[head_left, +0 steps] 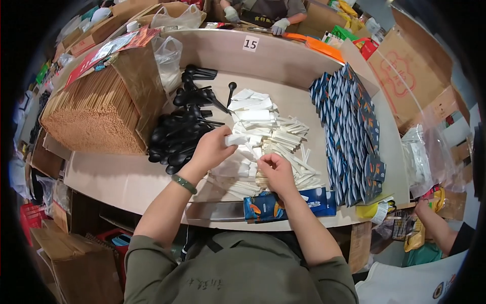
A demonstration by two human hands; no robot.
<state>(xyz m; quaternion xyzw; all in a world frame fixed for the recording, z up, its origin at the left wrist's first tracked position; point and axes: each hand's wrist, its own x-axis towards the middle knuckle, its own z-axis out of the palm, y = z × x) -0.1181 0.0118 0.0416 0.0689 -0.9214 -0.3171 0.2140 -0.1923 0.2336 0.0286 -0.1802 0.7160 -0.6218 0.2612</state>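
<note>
Nearest me, just below my right hand (276, 172), a blue packet (283, 204) lies flat at the table (116, 177) edge. My right fingers are curled shut, pinching thin white sticks (293, 152) from the pile directly under them. My left hand (210, 149) (green bangle on the wrist) is closed around a folded white napkin (237, 140), its end poking out past my fingertips toward the right. Beyond my left fingers lie black spoons (182, 131); beyond the right ones, rows of blue packets (352, 131).
</note>
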